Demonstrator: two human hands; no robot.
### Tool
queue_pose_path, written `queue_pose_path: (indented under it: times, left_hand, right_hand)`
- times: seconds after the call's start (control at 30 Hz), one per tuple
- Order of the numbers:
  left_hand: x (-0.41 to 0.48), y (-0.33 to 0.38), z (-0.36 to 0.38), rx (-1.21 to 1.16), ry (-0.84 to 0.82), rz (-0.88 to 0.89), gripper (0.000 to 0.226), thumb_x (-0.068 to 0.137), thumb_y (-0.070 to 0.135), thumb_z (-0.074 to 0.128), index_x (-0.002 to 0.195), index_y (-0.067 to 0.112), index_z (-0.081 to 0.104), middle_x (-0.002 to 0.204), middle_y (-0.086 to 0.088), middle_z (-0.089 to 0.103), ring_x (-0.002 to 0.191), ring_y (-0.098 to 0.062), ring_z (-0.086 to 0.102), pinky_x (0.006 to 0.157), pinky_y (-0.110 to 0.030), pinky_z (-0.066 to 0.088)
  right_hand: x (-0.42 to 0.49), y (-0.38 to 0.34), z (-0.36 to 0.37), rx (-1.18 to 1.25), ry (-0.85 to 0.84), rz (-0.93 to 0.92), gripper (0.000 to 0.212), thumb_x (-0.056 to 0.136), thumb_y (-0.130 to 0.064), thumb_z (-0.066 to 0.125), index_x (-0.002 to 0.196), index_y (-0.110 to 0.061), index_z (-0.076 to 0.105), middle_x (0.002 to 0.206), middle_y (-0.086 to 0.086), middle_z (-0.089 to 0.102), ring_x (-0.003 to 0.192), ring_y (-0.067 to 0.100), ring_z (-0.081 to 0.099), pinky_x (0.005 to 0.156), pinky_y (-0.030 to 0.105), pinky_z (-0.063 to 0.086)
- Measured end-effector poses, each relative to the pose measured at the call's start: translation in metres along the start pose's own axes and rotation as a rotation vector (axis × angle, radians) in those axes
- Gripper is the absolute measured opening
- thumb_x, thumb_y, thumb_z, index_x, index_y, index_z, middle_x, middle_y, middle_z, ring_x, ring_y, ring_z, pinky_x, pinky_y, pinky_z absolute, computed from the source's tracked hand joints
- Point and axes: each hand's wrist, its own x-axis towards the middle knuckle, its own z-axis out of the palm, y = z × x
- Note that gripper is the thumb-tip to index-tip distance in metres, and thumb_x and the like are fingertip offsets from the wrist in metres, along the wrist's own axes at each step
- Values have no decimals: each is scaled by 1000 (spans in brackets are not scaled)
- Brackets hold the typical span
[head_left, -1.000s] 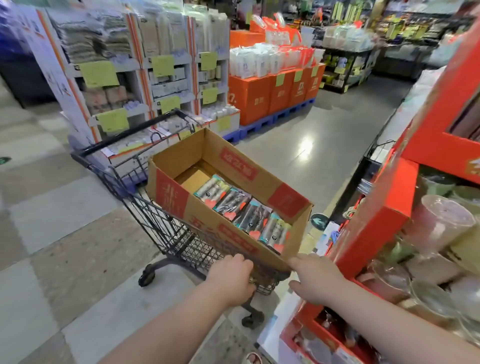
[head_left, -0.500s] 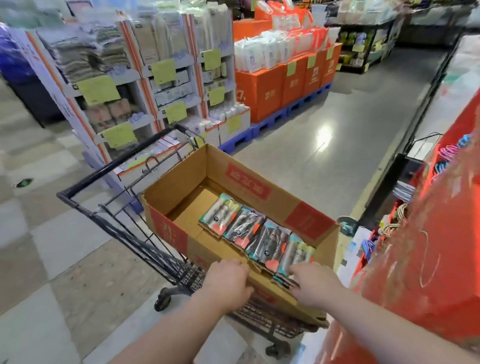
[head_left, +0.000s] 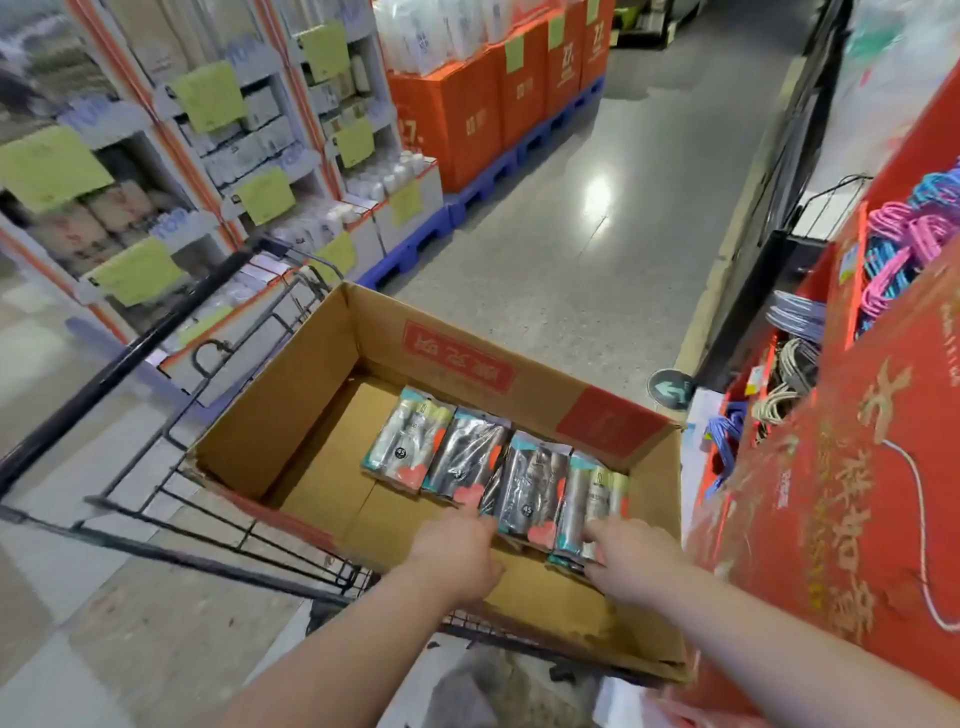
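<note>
- A brown cardboard box (head_left: 291, 415) sits in a black wire cart (head_left: 171, 499), in the middle of the frame.
- Four shiny packs (head_left: 467, 457) lie flat in a row on the box floor, side by side, toward its right half.
- The left hand (head_left: 457, 556) is low in the middle, over the near wall of the box. Its fingers bend down by the near edge of the packs. I cannot tell if it holds one.
- The right hand (head_left: 631, 564) is just to the right of it. Its fingers lie on the near end of the last pack (head_left: 597, 488) on the right. I cannot tell if they pinch it.
- A big red stand (head_left: 831, 493) fills the right side, just beside the box.
- Pink and blue hangers (head_left: 904, 244) sit at the upper right.
- Shelves (head_left: 208, 156) with green tags stand at the upper left.
- Orange boxes (head_left: 467, 119) stand at the top middle.
</note>
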Motion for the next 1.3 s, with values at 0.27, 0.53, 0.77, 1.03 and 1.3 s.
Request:
queue_pose_path:
  times: [0.27, 0.53, 0.77, 1.03, 1.3]
  left_hand:
    - [78, -50, -19, -29, -94, 93, 49, 90, 37, 54, 134, 17, 47, 136, -5, 48, 124, -24, 47, 101, -39, 43]
    - [149, -93, -10, -88, -156, 159, 48, 91, 35, 53, 135, 19, 45, 135, -2, 47, 124, -21, 46, 97, -34, 41]
    - [193, -117, 21, -121, -175, 133, 53, 94, 36, 49, 142, 20, 35, 141, -1, 41, 129, -20, 41, 101, -35, 40]
    - [220, -121, 51, -235, -163, 21, 70, 94, 44, 46, 151, 18, 16, 158, -3, 14, 145, -21, 13, 118, -37, 16]
    - [226, -106, 62, -237, -222, -114, 76, 94, 49, 44, 153, 28, 1, 158, 0, -24, 147, -24, -14, 119, -46, 9]
  right_hand:
    - [55, -10, -3, 113, -96, 188, 38, 91, -30, 48, 129, -22, 48, 130, 6, 53, 120, 29, 50, 94, 36, 44]
    - [124, -21, 14, 241, -183, 300, 34, 92, -30, 46, 125, -20, 50, 130, 5, 52, 121, 26, 49, 92, 36, 45]
    - [170, -23, 47, 408, -249, 418, 43, 95, -33, 48, 134, -18, 42, 137, 5, 42, 127, 25, 46, 103, 38, 38]
    - [207, -39, 77, 660, -160, 552, 65, 92, -30, 53, 147, -12, 25, 151, 13, 27, 134, 29, 37, 109, 39, 37]
    - [219, -61, 92, 790, -103, 763, 82, 93, -37, 55, 153, -23, 2, 161, 10, -4, 147, 32, 7, 117, 42, 21]
